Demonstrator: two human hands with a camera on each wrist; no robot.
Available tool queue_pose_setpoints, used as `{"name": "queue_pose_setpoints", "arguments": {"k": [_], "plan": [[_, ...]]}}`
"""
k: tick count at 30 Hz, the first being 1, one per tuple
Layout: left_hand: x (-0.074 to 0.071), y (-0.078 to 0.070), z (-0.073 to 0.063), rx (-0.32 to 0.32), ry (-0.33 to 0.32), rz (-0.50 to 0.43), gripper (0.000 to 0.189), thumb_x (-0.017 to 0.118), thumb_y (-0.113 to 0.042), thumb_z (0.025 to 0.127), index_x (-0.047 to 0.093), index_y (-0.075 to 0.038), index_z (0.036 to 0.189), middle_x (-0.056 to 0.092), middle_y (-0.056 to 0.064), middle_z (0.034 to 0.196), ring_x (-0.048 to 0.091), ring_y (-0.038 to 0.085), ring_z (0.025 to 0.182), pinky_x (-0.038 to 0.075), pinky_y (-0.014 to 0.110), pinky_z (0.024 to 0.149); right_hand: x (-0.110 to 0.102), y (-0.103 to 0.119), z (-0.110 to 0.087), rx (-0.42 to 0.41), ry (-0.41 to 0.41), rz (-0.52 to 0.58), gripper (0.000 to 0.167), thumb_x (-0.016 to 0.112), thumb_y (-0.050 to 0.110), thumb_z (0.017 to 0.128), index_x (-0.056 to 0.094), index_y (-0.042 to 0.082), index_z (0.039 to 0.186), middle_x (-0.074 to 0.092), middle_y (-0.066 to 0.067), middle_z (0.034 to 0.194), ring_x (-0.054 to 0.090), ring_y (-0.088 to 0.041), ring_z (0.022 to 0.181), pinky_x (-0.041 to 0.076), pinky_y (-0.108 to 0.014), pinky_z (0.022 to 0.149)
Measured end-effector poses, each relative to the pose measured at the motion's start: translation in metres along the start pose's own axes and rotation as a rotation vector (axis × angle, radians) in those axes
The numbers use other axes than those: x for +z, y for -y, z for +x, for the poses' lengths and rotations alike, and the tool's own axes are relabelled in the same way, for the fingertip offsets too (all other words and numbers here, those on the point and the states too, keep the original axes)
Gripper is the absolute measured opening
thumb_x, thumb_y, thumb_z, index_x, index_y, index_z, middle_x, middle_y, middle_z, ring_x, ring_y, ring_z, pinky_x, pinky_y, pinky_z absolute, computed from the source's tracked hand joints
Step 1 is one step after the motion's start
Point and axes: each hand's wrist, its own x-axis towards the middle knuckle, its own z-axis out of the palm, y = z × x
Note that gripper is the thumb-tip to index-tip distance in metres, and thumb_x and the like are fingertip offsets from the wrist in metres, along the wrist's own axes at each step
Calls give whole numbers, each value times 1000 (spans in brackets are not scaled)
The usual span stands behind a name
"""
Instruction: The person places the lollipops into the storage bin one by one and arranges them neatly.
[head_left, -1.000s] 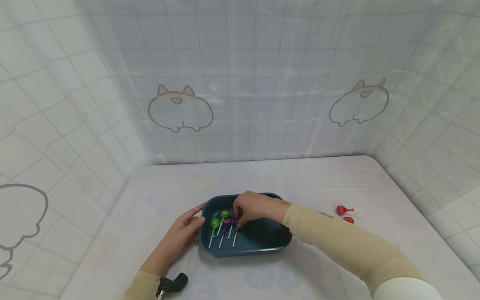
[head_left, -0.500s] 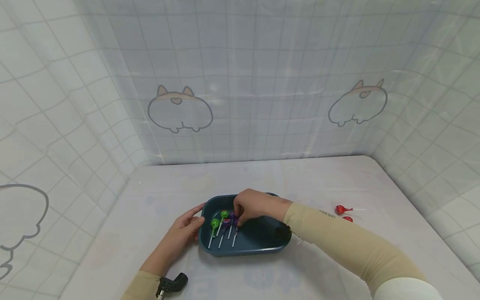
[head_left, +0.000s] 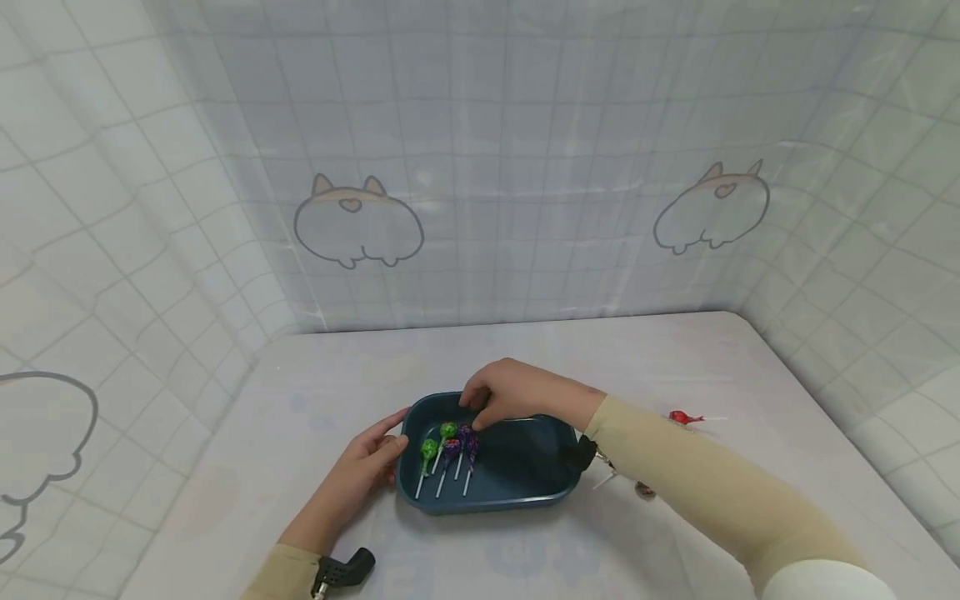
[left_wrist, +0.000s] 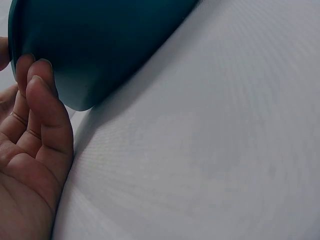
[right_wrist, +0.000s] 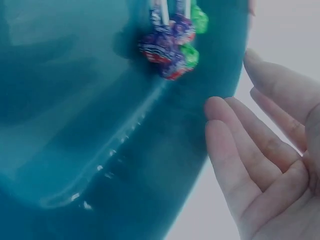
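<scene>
A dark teal tray (head_left: 517,483) stands on the table, with several wrapped lollipops bunched at its left end. Two have green wrappers (head_left: 428,448); beside them lie purple ones (head_left: 472,444), sticks toward the person. My left hand (head_left: 362,462) grips the tray's left side, thumb at the rim and fingers against the outer wall (left_wrist: 95,55). Over the far rim hovers my right hand (head_left: 513,390), holding nothing. In the right wrist view its fingers (right_wrist: 227,155) are apart from the purple lollipops (right_wrist: 159,47).
A red lollipop (head_left: 681,417) lies on the white table (head_left: 337,367) at the right. Partly under the right sleeve (head_left: 675,475) shows a brownish round candy (head_left: 644,491), with a white stick (head_left: 604,480) near the tray. Tiled-pattern curtains (head_left: 480,167) surround the table.
My right hand has let go of a purple lollipop and lifted up and away toward the far rim. The left hand stays at the tray's left side.
</scene>
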Motion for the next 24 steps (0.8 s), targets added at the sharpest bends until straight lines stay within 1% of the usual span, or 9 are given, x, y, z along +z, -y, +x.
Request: {"name": "queue_pose_setpoints", "arguments": {"k": [5, 7, 12, 16, 21, 24], "plan": [[0, 1, 1, 7, -2, 5, 54, 61, -37, 99, 44, -25, 148, 59, 16, 92, 53, 21, 73, 50, 32, 66, -12, -5, -15, -13, -56, 70, 38, 78, 23, 87, 69, 11, 122, 69, -4, 111, 66, -7, 94, 52, -27, 82], [0, 2, 1, 10, -2, 5, 53, 61, -37, 99, 44, -25, 148, 59, 16, 92, 53, 21, 72, 50, 32, 66, -17, -8, -21, -11, -77, 76, 37, 77, 25, 88, 69, 12, 122, 69, -3, 112, 66, -7, 95, 51, -27, 83], [1, 2, 2, 22, 8, -7, 53, 60, -33, 100, 43, -21, 149, 60, 17, 93, 54, 20, 71, 50, 32, 65, -26, -18, -40, 21, -131, 97, 35, 76, 28, 89, 69, 17, 121, 68, 1, 116, 66, -9, 98, 52, -30, 82], [0, 1, 2, 19, 11, -11, 53, 60, -33, 100, 43, -20, 149, 60, 16, 93, 54, 19, 71, 50, 31, 64, -30, -30, -56, 47, -176, 123, 34, 75, 31, 90, 69, 21, 121, 67, 3, 117, 66, -9, 100, 53, -30, 81], [-1, 0, 1, 12, 6, -23, 55, 61, -34, 99, 43, -20, 149, 59, 16, 91, 53, 20, 70, 49, 31, 65, -31, -44, -74, 77, -221, 170, 34, 74, 33, 90, 69, 22, 122, 66, 1, 118, 66, -9, 100, 53, -32, 82], [-1, -1, 0, 6, 1, -24, 55, 62, -34, 99, 43, -20, 149, 58, 16, 91, 53, 20, 70, 49, 31, 65, -31, -51, -83, 100, -248, 180, 33, 75, 33, 89, 69, 24, 120, 67, 2, 116, 66, -8, 99, 53, -31, 83]]}}
